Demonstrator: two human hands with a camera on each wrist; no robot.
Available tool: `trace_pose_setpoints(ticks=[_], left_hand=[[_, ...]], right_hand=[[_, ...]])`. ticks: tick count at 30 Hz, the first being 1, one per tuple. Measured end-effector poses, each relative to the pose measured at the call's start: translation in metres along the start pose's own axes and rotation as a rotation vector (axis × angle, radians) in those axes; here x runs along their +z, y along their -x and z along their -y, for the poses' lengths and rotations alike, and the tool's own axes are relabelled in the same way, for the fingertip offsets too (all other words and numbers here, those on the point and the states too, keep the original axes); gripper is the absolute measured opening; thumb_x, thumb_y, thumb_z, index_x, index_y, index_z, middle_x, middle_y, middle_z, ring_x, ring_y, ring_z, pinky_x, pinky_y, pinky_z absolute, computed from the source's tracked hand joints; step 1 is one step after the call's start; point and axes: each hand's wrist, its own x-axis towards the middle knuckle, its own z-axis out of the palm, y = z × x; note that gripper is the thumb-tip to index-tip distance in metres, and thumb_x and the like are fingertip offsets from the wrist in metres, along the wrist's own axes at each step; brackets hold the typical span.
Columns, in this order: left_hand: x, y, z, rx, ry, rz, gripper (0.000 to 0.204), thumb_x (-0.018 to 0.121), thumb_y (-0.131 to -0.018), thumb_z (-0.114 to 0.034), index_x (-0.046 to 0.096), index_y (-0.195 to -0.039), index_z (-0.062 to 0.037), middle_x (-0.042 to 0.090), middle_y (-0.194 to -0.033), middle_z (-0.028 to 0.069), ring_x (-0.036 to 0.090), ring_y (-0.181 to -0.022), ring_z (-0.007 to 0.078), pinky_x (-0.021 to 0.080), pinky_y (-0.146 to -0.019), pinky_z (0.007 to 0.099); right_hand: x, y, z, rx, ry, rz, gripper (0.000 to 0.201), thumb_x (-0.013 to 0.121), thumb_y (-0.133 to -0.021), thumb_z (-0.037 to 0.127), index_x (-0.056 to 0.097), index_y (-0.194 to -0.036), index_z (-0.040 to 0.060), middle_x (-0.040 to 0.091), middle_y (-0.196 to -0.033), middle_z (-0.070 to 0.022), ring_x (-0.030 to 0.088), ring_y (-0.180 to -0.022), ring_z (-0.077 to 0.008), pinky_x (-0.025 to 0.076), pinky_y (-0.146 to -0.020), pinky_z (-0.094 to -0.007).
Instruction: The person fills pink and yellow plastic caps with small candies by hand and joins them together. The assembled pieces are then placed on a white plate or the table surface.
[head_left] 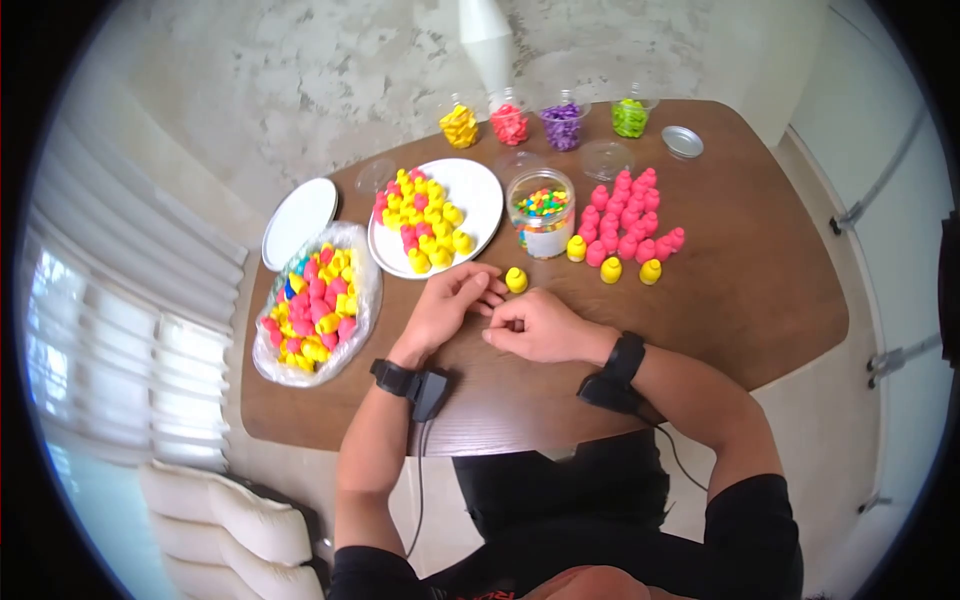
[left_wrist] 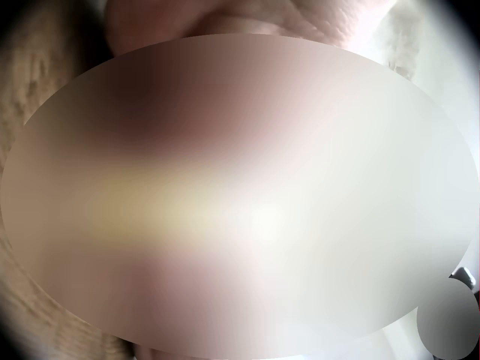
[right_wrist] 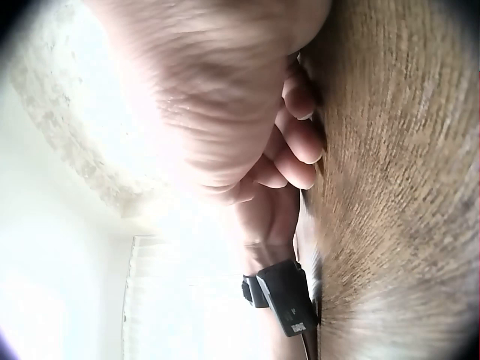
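In the head view my left hand [head_left: 450, 305] lies on the table with fingers loosely bent, fingertips right at a small yellow knob-topped piece [head_left: 516, 280]. My right hand [head_left: 548, 328] rests just right of it, fingers curled inward, thumb and forefinger near the left fingertips. No object shows in either hand. In the right wrist view, the curled fingers [right_wrist: 296, 139] rest by the wooden surface. The left wrist view is mostly blurred. Beyond the hands stands a clear jar [head_left: 543, 243] of small multicoloured bits. To its right are upright pink pieces [head_left: 630, 215], with several yellow ones before them.
A white plate [head_left: 480, 190] carries yellow and pink pieces. Left of it lie a plastic bag [head_left: 368, 290] of similar pieces and another white plate [head_left: 300, 220]. Clear cups with yellow [head_left: 459, 128], pink [head_left: 509, 125], purple [head_left: 562, 128] and green [head_left: 630, 118] contents line the back, beside a silver lid [head_left: 683, 142].
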Motion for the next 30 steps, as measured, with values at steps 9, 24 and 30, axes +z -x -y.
trace_pose_setpoints(ticks=[9, 24, 30], left_hand=[[0.003, -0.014, -0.026, -0.079, 0.005, 0.168, 0.06, 0.044, -0.112, -0.047, 0.057, -0.139, 0.0039, 0.067, -0.13, 0.0174, 0.067, -0.118, 0.025, 0.054, -0.103, 0.0392], [0.063, -0.06, -0.074, -0.15, -0.291, 0.395, 0.057, 0.057, -0.108, -0.043, 0.052, -0.147, -0.0016, 0.062, -0.136, 0.0106, 0.06, -0.124, 0.019, 0.05, -0.106, 0.0363], [0.038, -0.046, -0.089, -0.034, -0.4, 0.352, 0.047, 0.063, -0.106, -0.033, 0.057, -0.141, -0.0014, 0.063, -0.135, 0.0096, 0.063, -0.119, 0.0177, 0.053, -0.098, 0.0347]], right_hand=[[-0.001, 0.006, -0.001, -0.183, 0.217, 0.003, 0.017, 0.069, -0.09, 0.024, 0.077, -0.089, 0.0095, 0.074, -0.078, -0.0098, 0.071, -0.069, -0.0276, 0.055, -0.067, -0.0414], [-0.001, 0.005, -0.003, -0.103, 0.138, 0.054, 0.02, 0.067, -0.09, 0.023, 0.077, -0.088, 0.0064, 0.076, -0.082, -0.0113, 0.072, -0.077, -0.0307, 0.055, -0.074, -0.0449], [-0.001, 0.005, -0.004, -0.113, 0.11, 0.01, 0.02, 0.068, -0.091, 0.023, 0.077, -0.087, 0.0053, 0.076, -0.082, -0.013, 0.074, -0.076, -0.0301, 0.056, -0.071, -0.0429]])
